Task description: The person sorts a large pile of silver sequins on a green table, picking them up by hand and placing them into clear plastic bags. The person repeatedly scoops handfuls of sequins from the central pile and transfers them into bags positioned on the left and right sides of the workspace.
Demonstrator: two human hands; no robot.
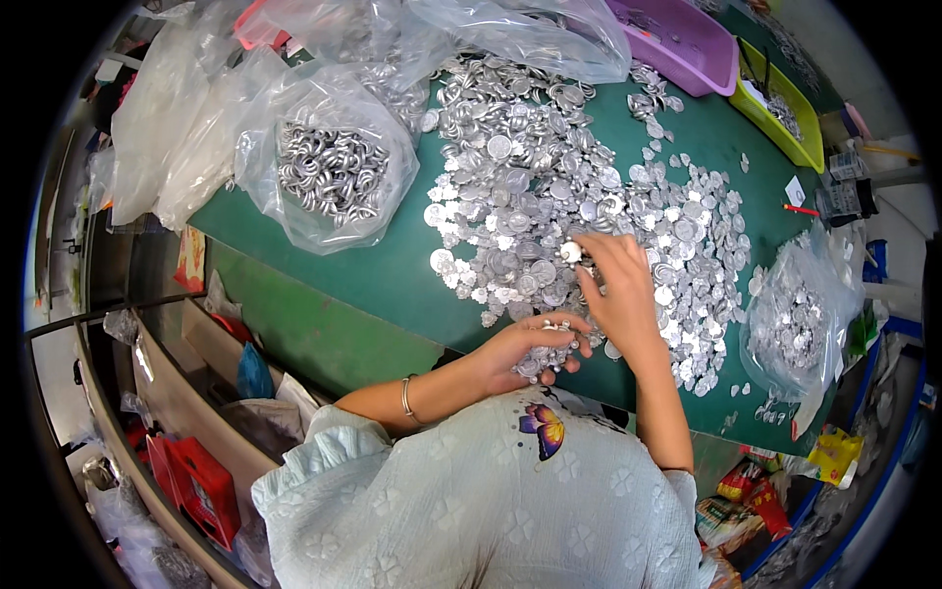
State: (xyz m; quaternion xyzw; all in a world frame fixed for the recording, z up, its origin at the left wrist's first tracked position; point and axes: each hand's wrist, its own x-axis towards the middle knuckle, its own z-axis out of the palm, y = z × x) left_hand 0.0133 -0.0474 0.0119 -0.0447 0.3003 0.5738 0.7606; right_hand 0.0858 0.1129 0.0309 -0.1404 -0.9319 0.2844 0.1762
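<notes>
Left hand [509, 355] cups trinkets [549, 355]; right hand [622, 290] seemingly pinches pale piece [571, 252].

A green surface [407, 265] carries a broad spread of small, flat silver pieces [530, 187] across its middle. On the left sits an open clear bag [392, 211] of curved silver pieces; on the right, another clear bag [834, 294]. At the far right lie a purple tray [702, 74], a yellow-green tray [811, 147] and a slim red stick [800, 209].
</notes>
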